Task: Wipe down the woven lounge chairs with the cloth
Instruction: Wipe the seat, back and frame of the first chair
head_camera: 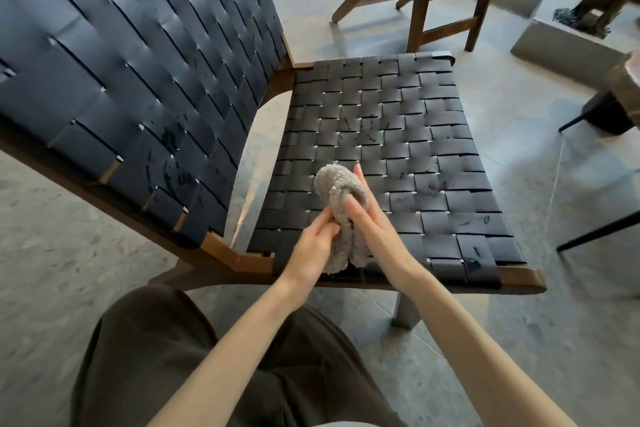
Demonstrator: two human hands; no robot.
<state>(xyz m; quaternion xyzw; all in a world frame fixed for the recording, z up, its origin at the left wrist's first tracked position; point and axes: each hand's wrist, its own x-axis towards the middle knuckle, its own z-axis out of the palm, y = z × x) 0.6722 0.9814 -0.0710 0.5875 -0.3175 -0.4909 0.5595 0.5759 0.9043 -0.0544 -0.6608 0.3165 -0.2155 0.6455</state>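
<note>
The fluffy grey cloth is held over the near edge of the dark woven-strap lounge chair, pinched by the left hand and clasped between the thumb and straight fingers of the right hand. It is apparently being regathered; next, the smudged seat needs firm strokes.

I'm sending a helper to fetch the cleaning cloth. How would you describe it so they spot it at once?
Find the nearest woven lounge chair, dark straps on a wooden frame. Over the near side of its seat, the left hand and right hand hold a bunched cloth. It is grey and fluffy, unlike the flat, dark straps around it.
</note>
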